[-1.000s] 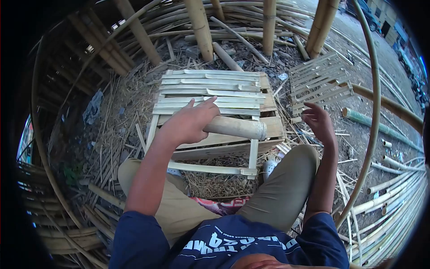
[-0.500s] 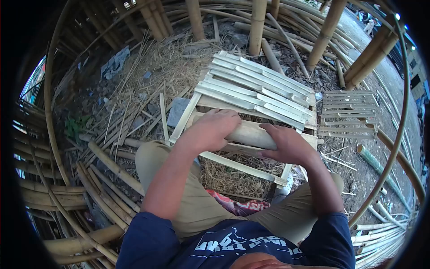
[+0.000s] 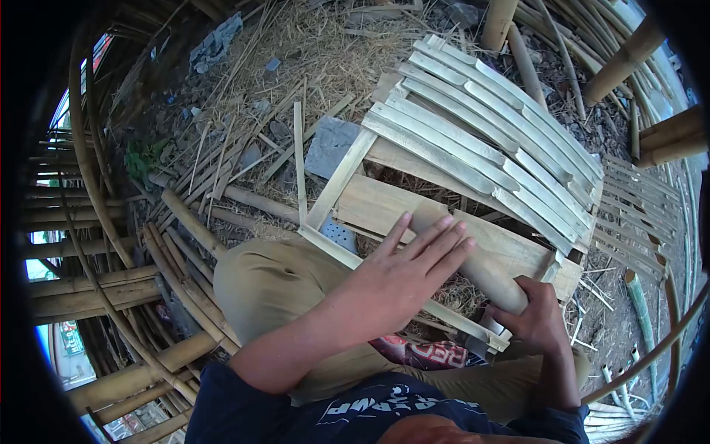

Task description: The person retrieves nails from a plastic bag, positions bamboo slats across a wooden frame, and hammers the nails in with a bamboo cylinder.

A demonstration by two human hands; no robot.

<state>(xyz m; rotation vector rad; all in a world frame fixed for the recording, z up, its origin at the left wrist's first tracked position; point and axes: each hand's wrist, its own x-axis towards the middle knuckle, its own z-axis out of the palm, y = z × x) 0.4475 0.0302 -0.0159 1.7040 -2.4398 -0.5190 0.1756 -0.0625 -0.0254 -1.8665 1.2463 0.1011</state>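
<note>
A short, smooth wooden cylinder (image 3: 493,275) lies slantwise over a low wooden bench with a plank top (image 3: 377,201). My right hand (image 3: 541,314) is wrapped round the cylinder's near right end. Across its upper part, my left hand (image 3: 396,285) reaches with fingers stretched and spread; the fingertips are over or touching it, I cannot tell which. A pale slatted bamboo frame (image 3: 342,177) rests on the bench, its near rail passing beneath my left hand. Beyond the hands, several split-bamboo slats (image 3: 473,152) lie side by side across the frame.
A second slatted panel (image 3: 629,211) lies at the right. A grey block (image 3: 331,146) and loose strips sit among straw on the ground. Bamboo poles (image 3: 196,285) crowd the left side, and upright posts (image 3: 629,55) stand at the back right. A green bamboo piece (image 3: 640,307) lies at right.
The view has turned and moved closer. The cylinder now slants toward me. My right hand has shifted to its end, and my left hand has gone from gripping it to spread fingers.
</note>
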